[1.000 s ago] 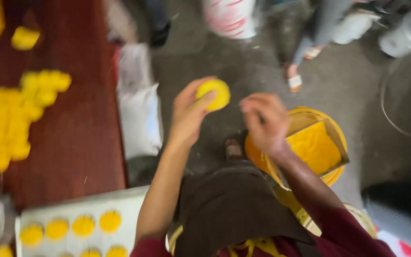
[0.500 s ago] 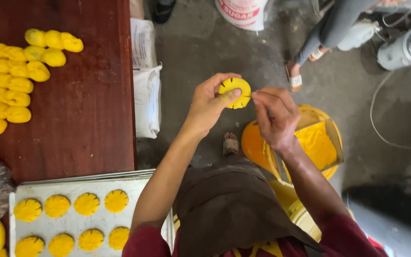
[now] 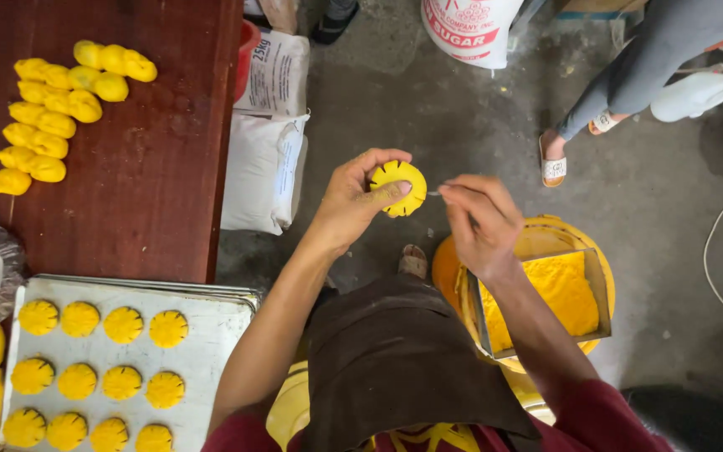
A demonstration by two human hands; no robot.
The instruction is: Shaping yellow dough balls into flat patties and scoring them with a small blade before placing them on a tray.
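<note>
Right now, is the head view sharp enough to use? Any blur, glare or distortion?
Head view: sharp, no motion blur; notches on the yellow dough disc in the left hand read clearly. Right hand crisp, but the thin tool it pinches is too small to identify. Lighting soft and even, faint shadows, mild sheen on the metal tray. Slight wide-angle stretch toward the edges.

You're in small bakery workshop: concrete floor (image 3: pixel 428 117), sacks (image 3: pixel 263 172), tray (image 3: pixel 202 360) of shaped yellow dough (image 3: pixel 123 325), wooden table (image 3: pixel 152 192).

The round yellow dough disc (image 3: pixel 397 187) looks soft and matt. The dark red-brown wooden table (image 3: pixel 152 192) is smooth, the flat metal baking tray (image 3: pixel 211 351) dull grey, the concrete floor (image 3: pixel 479 125) rough.
</note>
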